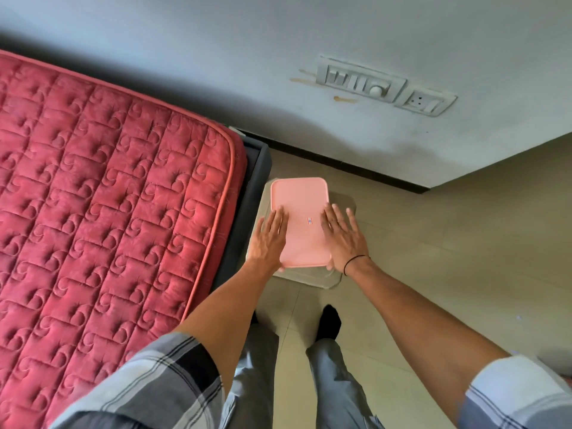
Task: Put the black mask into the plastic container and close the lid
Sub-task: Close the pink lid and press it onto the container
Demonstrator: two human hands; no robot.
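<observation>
A pink rectangular lid (298, 209) lies over a clear plastic container (335, 278) that stands on the floor beside the bed. The lid sits a little to the left of the container's outline, so the container's right rim and near corner show past it. My left hand (268, 239) holds the lid's left edge, fingers flat on top, thumb at the near corner. My right hand (344, 239) holds the right edge the same way; a black band circles its wrist. The lid hides the inside of the container, and no black mask is in sight.
A red quilted mattress (108, 196) on a dark grey bed frame (258, 162) fills the left side, close against the container. A grey wall with a switch panel (362, 80) runs behind. Beige floor tiles (448, 258) spread to the right. My feet in black socks (329, 323) stand near the container.
</observation>
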